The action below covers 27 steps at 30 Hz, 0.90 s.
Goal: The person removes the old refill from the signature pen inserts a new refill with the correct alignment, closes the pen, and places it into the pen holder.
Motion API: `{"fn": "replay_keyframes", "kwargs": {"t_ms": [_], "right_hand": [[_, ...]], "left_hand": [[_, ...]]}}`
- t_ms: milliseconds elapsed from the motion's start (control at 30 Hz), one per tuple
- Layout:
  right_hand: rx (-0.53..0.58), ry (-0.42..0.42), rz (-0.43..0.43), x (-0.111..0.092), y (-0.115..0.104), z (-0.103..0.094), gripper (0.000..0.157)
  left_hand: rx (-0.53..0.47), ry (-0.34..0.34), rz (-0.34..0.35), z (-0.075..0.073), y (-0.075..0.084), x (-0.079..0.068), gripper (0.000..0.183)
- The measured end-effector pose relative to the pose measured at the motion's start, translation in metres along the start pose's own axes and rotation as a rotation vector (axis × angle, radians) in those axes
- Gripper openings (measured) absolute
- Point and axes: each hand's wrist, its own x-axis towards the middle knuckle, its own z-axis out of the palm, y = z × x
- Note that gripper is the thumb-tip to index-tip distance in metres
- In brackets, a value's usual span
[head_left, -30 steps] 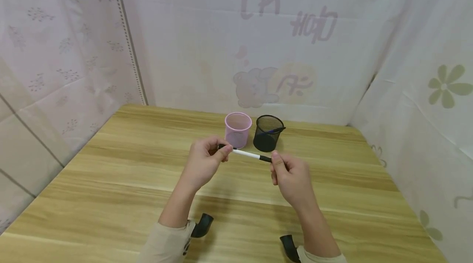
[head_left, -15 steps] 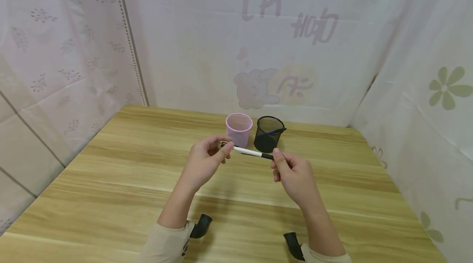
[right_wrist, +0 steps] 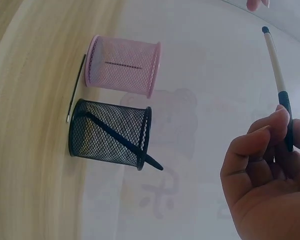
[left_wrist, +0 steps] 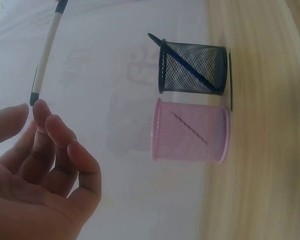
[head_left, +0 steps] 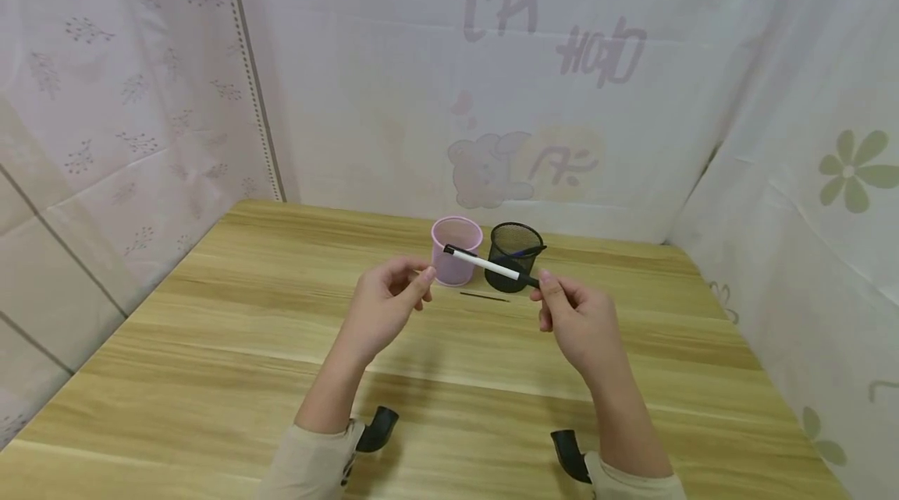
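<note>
My right hand pinches a white pen by its black grip end, between thumb and fingers. The pen is held in the air and slants up to the left, with its black clip end in front of the pink mesh cup. My left hand is just left of that end, apart from it, fingers loosely bent around nothing. In the left wrist view the clip end of the pen appears close above the left fingertips. A thin dark stick, like a pen refill, lies on the table before the cups.
A black mesh cup stands right of the pink one, with a dark pen leaning in it. A thin dark line shows on the pink cup's mesh. Printed curtains enclose the wooden table.
My left hand has let go of the pen's clip end. The right hand has moved slightly right, and the pen's left end has swung up, exposing the thin stick on the table.
</note>
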Motion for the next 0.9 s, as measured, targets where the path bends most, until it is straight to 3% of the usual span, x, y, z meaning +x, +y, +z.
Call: {"fn": "replay_keyframes", "kwargs": {"t_ms": [200,500,900], "right_hand": [[-0.04,0.066,0.046,0.012,0.001,-0.009,0.045],[-0.104,0.334,0.029,0.029,0.017,-0.012,0.037],[-0.259,0.412,-0.106,0.045,0.035,0.003,0.027]], "left_hand": [[0.01,-0.007,0.008,-0.001,-0.001,0.001,0.018],[0.017,-0.015,-0.011,-0.002,-0.003,-0.001,0.018],[0.009,-0.006,-0.001,-0.003,-0.003,0.0,0.017]]}}
